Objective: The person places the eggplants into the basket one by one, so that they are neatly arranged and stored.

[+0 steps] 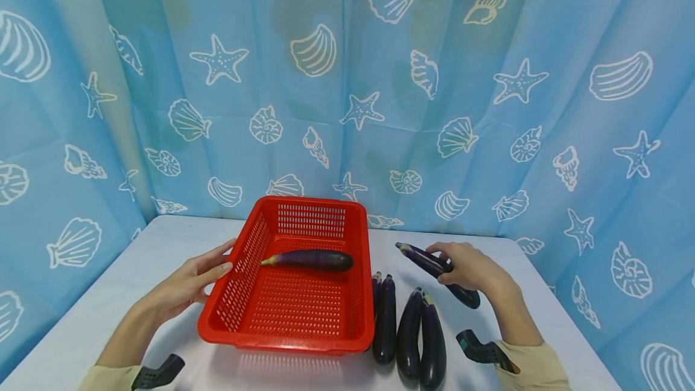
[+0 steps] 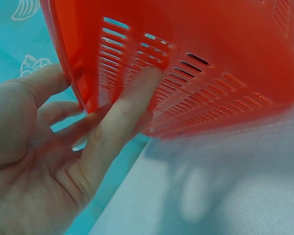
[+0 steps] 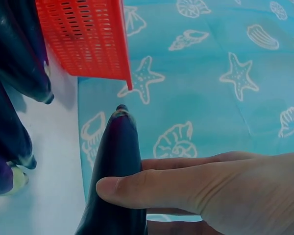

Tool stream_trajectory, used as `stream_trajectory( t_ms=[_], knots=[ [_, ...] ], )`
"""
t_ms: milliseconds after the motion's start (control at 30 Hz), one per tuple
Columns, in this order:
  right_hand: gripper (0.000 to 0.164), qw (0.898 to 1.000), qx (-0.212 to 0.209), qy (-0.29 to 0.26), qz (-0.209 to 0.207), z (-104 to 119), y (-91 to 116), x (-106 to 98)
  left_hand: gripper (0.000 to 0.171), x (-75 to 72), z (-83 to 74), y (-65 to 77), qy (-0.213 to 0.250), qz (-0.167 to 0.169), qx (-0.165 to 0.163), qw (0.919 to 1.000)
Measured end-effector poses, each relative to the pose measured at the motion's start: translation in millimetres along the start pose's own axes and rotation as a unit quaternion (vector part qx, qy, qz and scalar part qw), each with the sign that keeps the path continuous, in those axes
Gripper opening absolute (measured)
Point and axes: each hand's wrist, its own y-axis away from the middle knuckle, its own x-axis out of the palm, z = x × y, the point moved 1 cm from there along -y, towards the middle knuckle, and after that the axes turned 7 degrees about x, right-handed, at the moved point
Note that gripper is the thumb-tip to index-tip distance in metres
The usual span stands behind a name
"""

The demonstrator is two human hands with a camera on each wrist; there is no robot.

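Observation:
In the head view my right hand [image 1: 471,269] holds a long dark purple eggplant [image 1: 420,258] around its middle, tilted with its stem end to the far left. The right wrist view shows the thumb across the eggplant [image 3: 118,152], with the fingers on its other side. My left hand [image 1: 187,282] is at the left side of a red slotted plastic basket [image 1: 288,343]. Its loosely extended fingers and thumb touch the outer wall and rim, as the left wrist view shows. One eggplant [image 1: 315,260] lies crosswise inside the basket.
Several more eggplants [image 1: 432,343] lie side by side on the white tabletop [image 1: 478,373], just right of the basket. A blue curtain [image 1: 347,77] with shell and starfish prints hangs behind the table's far edge.

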Motion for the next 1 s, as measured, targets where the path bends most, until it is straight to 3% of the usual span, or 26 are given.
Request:
stream_trajectory(
  t_ms=[600, 833, 1000],
  knots=[
    [0.056, 0.997, -0.061, 0.024, -0.037, 42, -11, -10, 0.058, -0.5, 1.0, -2.2, 0.009, -0.007, -0.013, 0.9998],
    [0.055, 0.998, -0.063, 0.025, -0.017, 60, -17, -14, 0.058, 0.1, -0.3, -1.2, 0.000, -0.003, -0.004, 1.0000],
    [0.055, 0.997, -0.066, 0.031, -0.024, 75, -21, -17, 0.059, -0.3, -0.9, -1.1, 0.000, -0.001, -0.001, 1.0000]
  ],
)
